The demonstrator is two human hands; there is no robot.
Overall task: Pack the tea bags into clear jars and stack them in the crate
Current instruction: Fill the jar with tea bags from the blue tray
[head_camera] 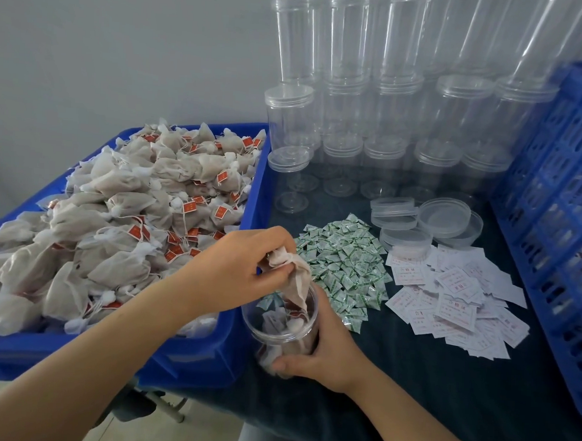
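Clear jar (282, 334) (lidless), part-filled

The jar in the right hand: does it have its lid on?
No. The jar is open-topped, and the left hand lowers a tea bag into it while the right hand grips it.

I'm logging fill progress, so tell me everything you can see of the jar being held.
The jar is clear plastic, round, lidless, tilted slightly toward the camera beside the blue bin. It holds several tea bags, partly full. The right hand grips its side; the left hand lowers a tea bag into its mouth.
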